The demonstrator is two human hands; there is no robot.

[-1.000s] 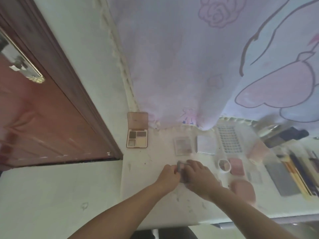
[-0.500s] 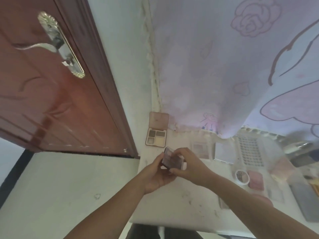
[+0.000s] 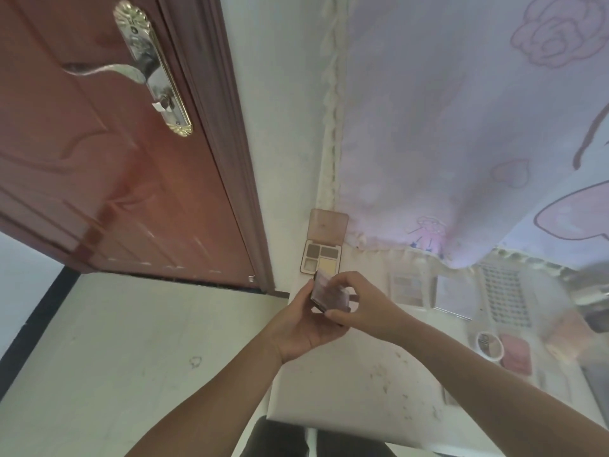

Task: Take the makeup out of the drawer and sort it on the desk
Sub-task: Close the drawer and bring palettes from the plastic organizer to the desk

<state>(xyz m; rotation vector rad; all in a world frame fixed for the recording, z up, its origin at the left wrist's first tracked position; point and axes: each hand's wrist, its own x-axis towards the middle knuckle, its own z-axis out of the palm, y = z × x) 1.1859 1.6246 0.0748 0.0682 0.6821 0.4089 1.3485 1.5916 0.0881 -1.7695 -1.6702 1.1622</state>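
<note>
A small dark compact with a mauve lid [image 3: 330,296] is held up above the white desk [image 3: 356,387], near its left edge. My left hand [image 3: 304,328] cradles it from below and my right hand [image 3: 357,300] grips it from the right, thumb at its lower corner. Behind it an open pink eyeshadow palette [image 3: 324,246] lies at the desk's back left corner. Further right lie a pale palette [image 3: 406,288], a white square case [image 3: 456,296] and a dotted sheet [image 3: 504,298]. A round pot [image 3: 490,344] and a pink case [image 3: 516,352] sit at the right.
A brown wooden door [image 3: 108,153] with a metal handle [image 3: 150,65] stands to the left of the desk. A pale curtain with pink drawings [image 3: 461,127] hangs over the back of the desk. White floor [image 3: 115,357] lies on the left.
Both hands lifted the compact off the desk and carried it up and to the left. My view swung left, showing more of the door.
</note>
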